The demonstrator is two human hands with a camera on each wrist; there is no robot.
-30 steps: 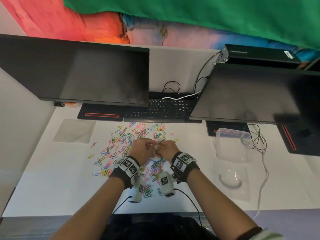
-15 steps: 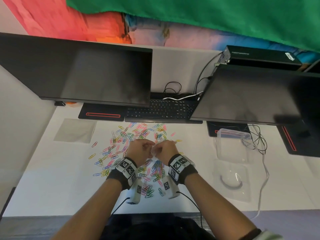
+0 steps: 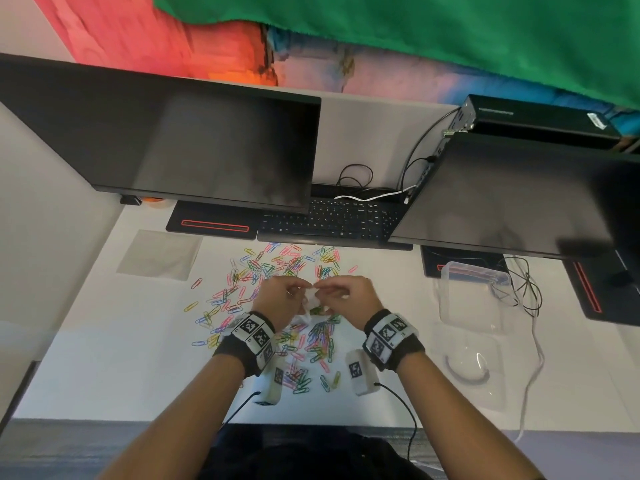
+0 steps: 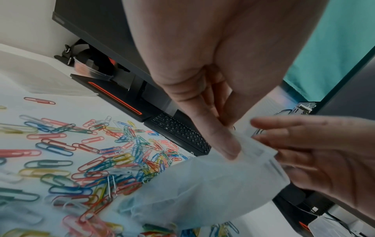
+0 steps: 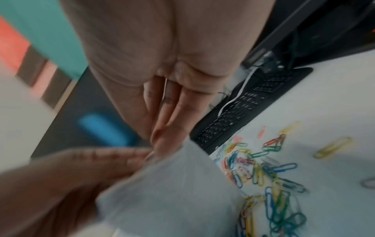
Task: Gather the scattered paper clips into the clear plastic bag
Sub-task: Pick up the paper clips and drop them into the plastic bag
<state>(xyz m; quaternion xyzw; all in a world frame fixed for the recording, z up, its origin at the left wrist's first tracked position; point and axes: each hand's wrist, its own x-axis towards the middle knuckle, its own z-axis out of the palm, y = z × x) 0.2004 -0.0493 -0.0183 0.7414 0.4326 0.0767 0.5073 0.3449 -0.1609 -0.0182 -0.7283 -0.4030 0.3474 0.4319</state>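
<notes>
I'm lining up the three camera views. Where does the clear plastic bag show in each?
Head: clear plastic bag at centre, pinched between both hands.
Left wrist: lower centre-right, under the fingertips.
Right wrist: lower centre, blurred.
Shared landmark: black keyboard.

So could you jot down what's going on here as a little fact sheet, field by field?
setting: white desk with two dark monitors and a black keyboard
left hand: pinches the clear plastic bag at its top edge
right hand: pinches the same edge from the other side
paper clips: coloured, scattered loose on the desk under and around the hands
bag contents: cannot tell
nearby: clear lidded container to the right
</notes>
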